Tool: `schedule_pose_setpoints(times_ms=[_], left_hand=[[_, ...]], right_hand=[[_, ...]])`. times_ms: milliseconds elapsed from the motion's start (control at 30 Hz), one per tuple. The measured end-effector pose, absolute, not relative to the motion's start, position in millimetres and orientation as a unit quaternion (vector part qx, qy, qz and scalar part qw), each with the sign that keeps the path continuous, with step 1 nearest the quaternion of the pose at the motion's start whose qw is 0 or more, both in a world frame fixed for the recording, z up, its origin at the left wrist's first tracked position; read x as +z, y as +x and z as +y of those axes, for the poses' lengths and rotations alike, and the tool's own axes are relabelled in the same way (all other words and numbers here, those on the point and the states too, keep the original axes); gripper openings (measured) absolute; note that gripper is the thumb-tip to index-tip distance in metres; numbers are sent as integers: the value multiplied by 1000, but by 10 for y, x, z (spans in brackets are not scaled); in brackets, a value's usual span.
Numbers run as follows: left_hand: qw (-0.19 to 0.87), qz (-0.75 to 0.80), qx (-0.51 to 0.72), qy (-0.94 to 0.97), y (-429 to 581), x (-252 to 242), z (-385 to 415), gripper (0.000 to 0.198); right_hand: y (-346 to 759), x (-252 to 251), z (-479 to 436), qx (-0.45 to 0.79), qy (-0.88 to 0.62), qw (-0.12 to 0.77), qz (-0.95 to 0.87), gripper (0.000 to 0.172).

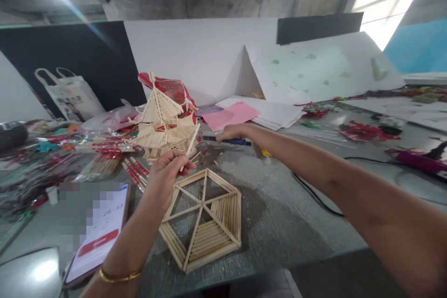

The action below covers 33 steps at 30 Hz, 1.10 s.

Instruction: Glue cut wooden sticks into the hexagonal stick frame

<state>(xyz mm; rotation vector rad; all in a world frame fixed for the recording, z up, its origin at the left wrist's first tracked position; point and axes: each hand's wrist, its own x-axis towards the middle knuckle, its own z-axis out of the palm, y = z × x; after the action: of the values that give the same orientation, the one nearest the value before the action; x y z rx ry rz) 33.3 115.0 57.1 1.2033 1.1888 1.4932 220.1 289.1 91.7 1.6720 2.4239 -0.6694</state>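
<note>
A thin wooden stick (193,142) is pinched in the fingers of my left hand (175,164), its upper end pointing up and away. My right hand (228,132) reaches across the table and its fingers close on a long dark blue tool (240,141), whose exact kind I cannot make out. Below my hands lies a flat hexagonal stick frame (202,204) with spokes meeting at its middle. Rows of sticks fill two of its sections and part of another. Behind my left hand stands a tiered pagoda-like model (162,116) built of similar sticks.
On the left are a phone (99,237), red-wrapped stick bundles (104,160) and a tote bag (71,98). Pink paper (232,116) and white sheets (275,114) lie at the back. At right are a black cable (314,198) and a purple tool (421,163).
</note>
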Motion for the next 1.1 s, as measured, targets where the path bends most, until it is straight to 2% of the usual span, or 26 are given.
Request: schedule_pose_setpoints(times_ms=[167,267,333,400,500,833,1100], left_hand=[[433,469,596,487,343,563,1144,10],[434,473,589,491,351,550,1146,10],[436,474,584,495,355,535,1151,10],[436,478,575,501,362,516,1160,11],[428,484,561,517,382,489,1173,12],[359,508,518,587,472,464,1166,11],[284,536,502,617,455,365,1210,12]], right_hand=[[2425,1008,2470,-312,526,52,789,28],[2631,921,2125,-370,519,30,770,15],[2731,849,1863,-321,539,-1,779,14],[2788,793,1616,-217,540,-25,813,18],[2807,737,1354,-101,495,-60,861,23],[2670,665,1235,-110,460,-95,876,29],[2644,556,1251,-93,464,-95,876,22]])
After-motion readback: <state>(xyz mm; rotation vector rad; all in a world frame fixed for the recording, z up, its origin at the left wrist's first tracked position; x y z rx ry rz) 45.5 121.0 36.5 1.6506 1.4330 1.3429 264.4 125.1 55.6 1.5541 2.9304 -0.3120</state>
